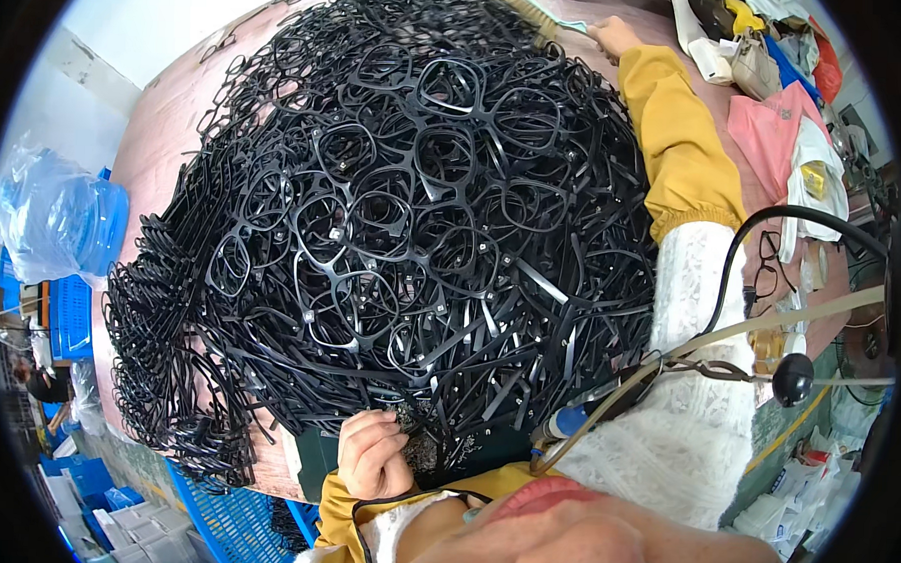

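Observation:
A big heap of black plastic spectacle frames and temple arms (393, 210) covers the pinkish table (168, 123). My left hand (370, 455) is at the near edge of the heap, fingers curled and pinching a small black frame part (403, 419). My right arm in a yellow sleeve (679, 141) reaches along the right side of the heap to the far end. There my right hand (613, 34) is closed on the teal handle of a brush (573, 26), whose tan bristles lie on the frames.
Blue plastic crates (219, 517) stand below the table's near left edge. A clear bag (51, 213) sits at the left. Clothes and bags (774, 114) lie at the far right, and a black cable (770, 218) curves past a blue-handled tool (570, 422).

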{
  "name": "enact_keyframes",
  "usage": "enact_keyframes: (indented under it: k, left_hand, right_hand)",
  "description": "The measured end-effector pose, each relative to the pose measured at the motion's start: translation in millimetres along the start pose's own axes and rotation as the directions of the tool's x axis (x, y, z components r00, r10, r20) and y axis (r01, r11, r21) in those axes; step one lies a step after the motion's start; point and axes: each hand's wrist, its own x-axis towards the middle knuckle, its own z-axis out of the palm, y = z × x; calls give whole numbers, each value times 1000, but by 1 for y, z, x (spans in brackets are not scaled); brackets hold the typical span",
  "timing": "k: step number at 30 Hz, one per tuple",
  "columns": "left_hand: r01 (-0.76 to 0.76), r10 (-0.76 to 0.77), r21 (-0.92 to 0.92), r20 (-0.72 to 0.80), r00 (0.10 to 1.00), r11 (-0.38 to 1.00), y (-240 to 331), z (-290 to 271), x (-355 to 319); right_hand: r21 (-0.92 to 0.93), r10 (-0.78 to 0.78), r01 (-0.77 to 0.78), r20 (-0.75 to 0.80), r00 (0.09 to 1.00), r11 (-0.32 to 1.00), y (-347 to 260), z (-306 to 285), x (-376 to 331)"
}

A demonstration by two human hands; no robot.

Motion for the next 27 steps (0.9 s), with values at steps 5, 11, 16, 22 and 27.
enact_keyframes:
  k: [5, 11, 16, 22, 27]
  left_hand:
    - [-52, 53, -42, 17, 998, 998, -1, -2, 3]
    - [-59, 61, -80, 26, 998, 995, -1, -2, 6]
    - [12, -9, -80, 44, 999, 997, 2, -1, 6]
    - [-17, 21, -94, 40, 999, 995, 1, -1, 7]
    - [22, -15, -122, 58, 998, 992, -1, -3, 9]
  right_hand:
    - [307, -104, 6, 305, 947, 952, -25, -32, -57]
    - [289, -320, 227, 333, 887, 930, -57, -79, -134]
    - [10, -685, 691, 142, 715, 723, -80, -91, -191]
    - [-119, -777, 768, -95, 622, 629, -126, -92, -154]
    - [-311, -366, 285, -241, 899, 907, -109, 14, -49]
